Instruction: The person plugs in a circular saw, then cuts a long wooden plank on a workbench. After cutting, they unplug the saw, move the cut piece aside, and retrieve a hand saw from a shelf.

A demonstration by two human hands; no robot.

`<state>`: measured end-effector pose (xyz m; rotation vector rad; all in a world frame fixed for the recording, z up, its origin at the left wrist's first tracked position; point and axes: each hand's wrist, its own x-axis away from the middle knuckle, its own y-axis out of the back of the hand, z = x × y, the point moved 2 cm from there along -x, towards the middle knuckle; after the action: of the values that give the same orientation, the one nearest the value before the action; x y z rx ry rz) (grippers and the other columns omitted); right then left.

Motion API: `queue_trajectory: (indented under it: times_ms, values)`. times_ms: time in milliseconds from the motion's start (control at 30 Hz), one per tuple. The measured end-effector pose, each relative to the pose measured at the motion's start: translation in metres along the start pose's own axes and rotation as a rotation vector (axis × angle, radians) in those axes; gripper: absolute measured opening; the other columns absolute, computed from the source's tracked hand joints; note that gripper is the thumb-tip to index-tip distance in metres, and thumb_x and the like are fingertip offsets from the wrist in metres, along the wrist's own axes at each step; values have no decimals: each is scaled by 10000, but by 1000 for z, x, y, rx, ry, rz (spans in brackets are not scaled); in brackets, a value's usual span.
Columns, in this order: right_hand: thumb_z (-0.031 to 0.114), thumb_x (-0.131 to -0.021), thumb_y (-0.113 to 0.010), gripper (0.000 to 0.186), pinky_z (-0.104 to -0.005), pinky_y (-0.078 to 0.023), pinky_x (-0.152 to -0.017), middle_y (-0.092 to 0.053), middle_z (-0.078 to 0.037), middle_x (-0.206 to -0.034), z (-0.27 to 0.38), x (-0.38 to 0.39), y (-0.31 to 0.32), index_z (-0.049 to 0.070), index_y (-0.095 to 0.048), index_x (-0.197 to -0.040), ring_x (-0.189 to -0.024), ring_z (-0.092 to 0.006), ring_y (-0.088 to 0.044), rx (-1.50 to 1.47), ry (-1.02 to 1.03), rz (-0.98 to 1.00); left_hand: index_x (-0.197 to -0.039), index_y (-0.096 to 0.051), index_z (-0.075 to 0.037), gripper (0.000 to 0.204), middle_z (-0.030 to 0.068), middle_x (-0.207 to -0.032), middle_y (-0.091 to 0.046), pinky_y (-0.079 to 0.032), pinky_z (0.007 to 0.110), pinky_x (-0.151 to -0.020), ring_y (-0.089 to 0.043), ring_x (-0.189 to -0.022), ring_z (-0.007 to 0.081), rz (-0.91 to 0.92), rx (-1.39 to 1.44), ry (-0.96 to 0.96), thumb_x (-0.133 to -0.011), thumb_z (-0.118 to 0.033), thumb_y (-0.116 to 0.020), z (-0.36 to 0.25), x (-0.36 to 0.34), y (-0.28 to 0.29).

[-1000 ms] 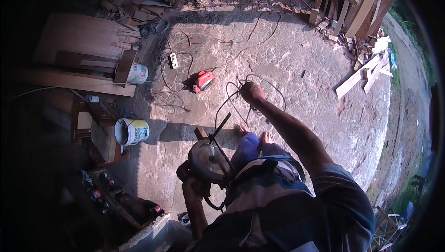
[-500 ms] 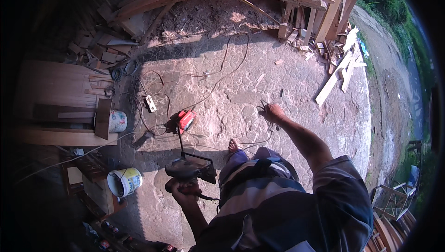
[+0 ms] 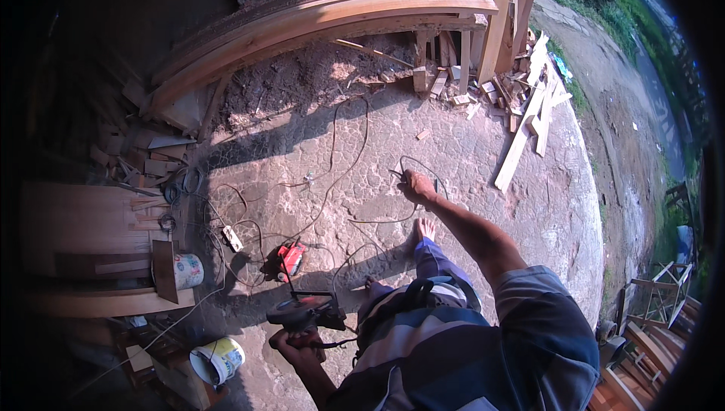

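My left hand (image 3: 298, 349), low and left of my body, is closed around the handle of a dark circular saw (image 3: 296, 313) with a flat metal base frame. The saw hangs above the ground beside my leg. Stretched forward, my right hand (image 3: 417, 187) is closed on a thin dark power cord (image 3: 385, 221). A loop of the cord curves past its far side, and more of it trails toward my feet. On the ground ahead of the saw lies a red power tool (image 3: 293, 258), apart from both hands.
A white power strip (image 3: 232, 238) and tangled cables lie on the cracked floor at left. Two buckets, including a white and yellow one (image 3: 217, 361), stand by stacked boards. Long timber beams (image 3: 325, 18) cross the far side. Wood offcuts (image 3: 521, 135) are piled at far right.
My right hand has moved left relative to my body with the cord, whose loop has shifted. One foot has stepped forward. The saw stays in my left hand; the view has shifted.
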<state>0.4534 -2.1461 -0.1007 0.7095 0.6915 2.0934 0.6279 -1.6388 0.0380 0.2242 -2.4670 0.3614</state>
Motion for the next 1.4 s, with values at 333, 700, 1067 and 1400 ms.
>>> queue_trajectory:
  times_ms: [333, 700, 1067, 1400]
  values:
    - [382, -945, -588, 565, -498, -488, -974, -559, -192, -1336, 96, -39, 30, 101, -481, -1423, -1209, -407, -552, 51, 415, 365, -783, -512, -89, 91, -6, -689, -480, -460, 278, -584, -486, -590, 127, 206, 202, 70, -790, -133, -591, 37, 27, -112]
    - [194, -913, -577, 333, -433, -546, -852, -704, -179, -1103, 69, -16, -2, 53, -660, -1203, -1006, -356, -679, -91, 432, 532, -780, -478, -135, 105, -31, -689, -459, -507, 327, -627, -485, -605, 132, 292, -13, 277, -813, -116, -577, 85, 0, -269]
    - [317, -944, -608, 349, -407, -540, -878, -709, -201, -1066, 28, -89, 87, 27, -671, -1126, -1020, -329, -691, -293, 125, 344, -772, -501, -128, 126, -28, -688, -472, -485, 300, -625, -498, -622, 126, 454, 39, 373, -822, -124, -617, 149, 0, -397]
    - [342, -854, -656, 337, -406, -550, -790, -725, -179, -975, -73, -179, 87, 44, -726, -995, -908, -338, -708, -295, 81, 661, -812, -498, -148, 124, -51, -709, -498, -470, 337, -665, -535, -650, 118, 475, 175, 404, -778, -132, -617, 248, 77, -444]
